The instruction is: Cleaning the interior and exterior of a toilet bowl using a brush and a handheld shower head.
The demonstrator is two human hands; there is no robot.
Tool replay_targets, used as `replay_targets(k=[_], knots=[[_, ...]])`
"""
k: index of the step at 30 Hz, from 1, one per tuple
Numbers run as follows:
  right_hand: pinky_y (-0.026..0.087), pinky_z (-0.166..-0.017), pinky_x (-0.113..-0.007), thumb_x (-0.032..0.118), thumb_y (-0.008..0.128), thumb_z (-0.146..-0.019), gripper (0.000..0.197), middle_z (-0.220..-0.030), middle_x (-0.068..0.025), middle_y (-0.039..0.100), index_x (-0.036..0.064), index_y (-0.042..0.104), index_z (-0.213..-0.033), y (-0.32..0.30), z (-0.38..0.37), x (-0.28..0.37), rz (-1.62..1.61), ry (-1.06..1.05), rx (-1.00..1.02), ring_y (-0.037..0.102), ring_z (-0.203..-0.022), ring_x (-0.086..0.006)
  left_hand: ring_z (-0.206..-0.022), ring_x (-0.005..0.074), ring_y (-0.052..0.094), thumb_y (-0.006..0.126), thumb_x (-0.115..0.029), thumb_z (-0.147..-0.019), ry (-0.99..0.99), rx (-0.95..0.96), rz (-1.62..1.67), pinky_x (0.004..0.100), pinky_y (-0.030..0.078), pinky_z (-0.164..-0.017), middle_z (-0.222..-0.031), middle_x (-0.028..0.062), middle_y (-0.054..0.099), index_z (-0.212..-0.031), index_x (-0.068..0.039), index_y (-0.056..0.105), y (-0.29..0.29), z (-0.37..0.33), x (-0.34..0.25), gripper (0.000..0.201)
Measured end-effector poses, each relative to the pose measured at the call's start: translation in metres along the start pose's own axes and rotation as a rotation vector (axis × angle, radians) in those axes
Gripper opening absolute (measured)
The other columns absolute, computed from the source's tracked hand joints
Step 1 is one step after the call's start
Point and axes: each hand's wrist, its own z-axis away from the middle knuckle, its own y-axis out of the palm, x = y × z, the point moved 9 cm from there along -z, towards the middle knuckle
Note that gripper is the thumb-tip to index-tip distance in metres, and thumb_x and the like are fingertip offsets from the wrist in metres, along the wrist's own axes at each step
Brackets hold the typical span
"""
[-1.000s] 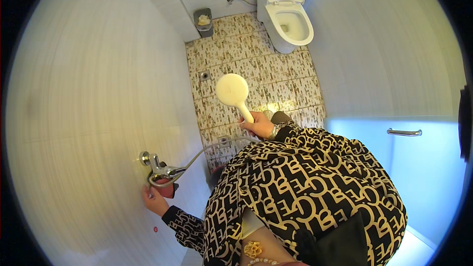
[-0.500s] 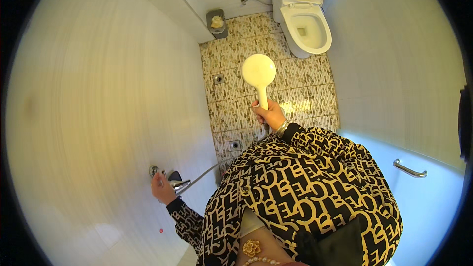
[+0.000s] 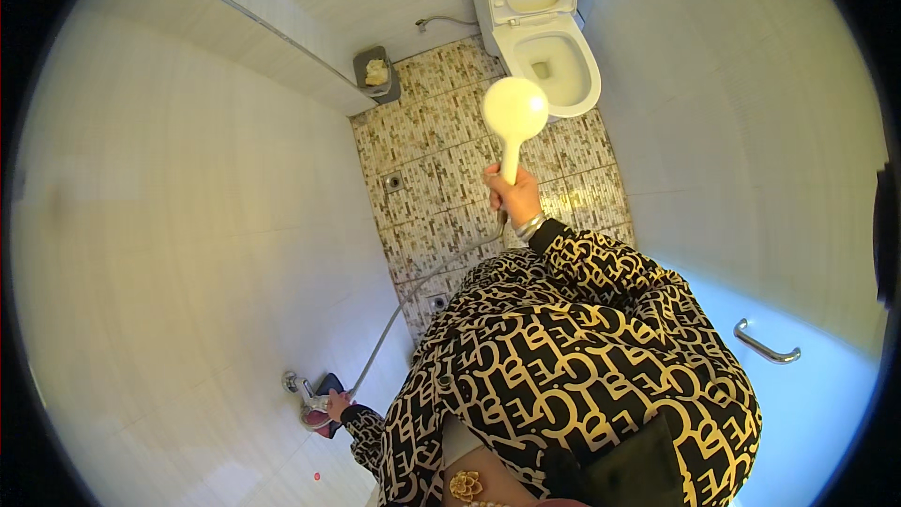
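A white handheld shower head (image 3: pixel 514 117) is held up by its handle in my right hand (image 3: pixel 516 195), its fingers closed round the grip. From the bottom of the handle a metal hose (image 3: pixel 387 327) runs down to a chrome faucet (image 3: pixel 308 396) on the left wall. My left hand (image 3: pixel 338 404) is at that faucet, fingers closed at its lever, which they mostly cover. Behind the faucet is a dark object with a reddish part (image 3: pixel 328 385), only partly visible.
Ahead stands a white toilet (image 3: pixel 554 66) with its lid raised. A grey waste bin (image 3: pixel 383 84) sits by the far left wall corner. Patterned tiles (image 3: pixel 441 169) cover the floor, with a drain (image 3: pixel 392 182) in them. On the right is a metal handle (image 3: pixel 765 345).
My left hand has moved down from the wall end of the faucet to its lever. My right hand has raised the shower head slightly away from me, and more hose shows. The view has shifted.
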Motion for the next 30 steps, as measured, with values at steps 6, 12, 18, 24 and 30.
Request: replay_targets(k=[6, 12, 18, 24, 30], knots=[[0.038, -0.041, -0.026, 0.004, 0.057, -0.082, 0.007, -0.058, -0.0021, 0.049, 0.0027, 0.055, -0.088, -0.061, -0.025, 0.059, -0.119, -0.124, -0.234, 0.044, -0.043, -0.0108, -0.073, 0.0259, 0.063, 0.059, -0.033, -0.083, -0.091, 0.081, -0.008, 0.0402, 0.051, -0.053, -0.09, 0.0112, 0.063, -0.099, -0.004, 0.054, 0.02, 0.012, -0.005, 0.033], [0.037, -0.042, -0.027, 0.004, 0.059, -0.08, 0.011, -0.058, -0.0019, 0.045, 0.0035, 0.054, -0.09, -0.104, -0.016, 0.08, -0.14, -0.197, -0.354, 0.041, -0.043, -0.012, -0.076, 0.027, 0.062, 0.059, -0.033, -0.084, -0.128, 0.169, 0.042, 0.041, 0.051, -0.055, -0.093, 0.0113, 0.062, -0.1, -0.005, 0.053, 0.053, 0.023, -0.038, 0.033], [0.037, -0.041, -0.027, 0.003, 0.059, -0.08, 0.008, -0.057, -0.0022, 0.046, 0.0029, 0.055, -0.087, -0.137, -0.003, 0.08, -0.114, -0.209, -0.424, 0.041, -0.042, -0.0116, -0.079, 0.0281, 0.062, 0.058, -0.033, -0.084, -0.184, 0.239, 0.09, 0.0417, 0.051, -0.057, -0.096, 0.0115, 0.061, -0.102, -0.005, 0.052, 0.077, 0.038, -0.051, 0.033], [0.037, -0.041, -0.028, 0.001, 0.059, -0.08, 0.008, -0.056, -0.0031, 0.047, 0.0018, 0.055, -0.087, -0.144, -0.006, 0.092, -0.15, -0.221, -0.442, 0.041, -0.042, -0.0121, -0.082, 0.0292, 0.061, 0.057, -0.032, -0.085, -0.251, 0.284, 0.135, 0.0424, 0.051, -0.059, -0.099, 0.0117, 0.06, -0.103, -0.005, 0.052, 0.087, 0.054, -0.053, 0.033], [0.038, -0.042, -0.028, 0.002, 0.059, -0.08, 0.007, -0.057, -0.003, 0.047, 0.0024, 0.055, -0.086, -0.131, -0.021, 0.096, -0.139, -0.209, -0.365, 0.042, -0.042, -0.0123, -0.085, 0.0303, 0.061, 0.057, -0.032, -0.085, -0.345, 0.323, 0.211, 0.0431, 0.051, -0.061, -0.102, 0.0118, 0.059, -0.105, -0.005, 0.051, 0.11, 0.069, -0.027, 0.034]])
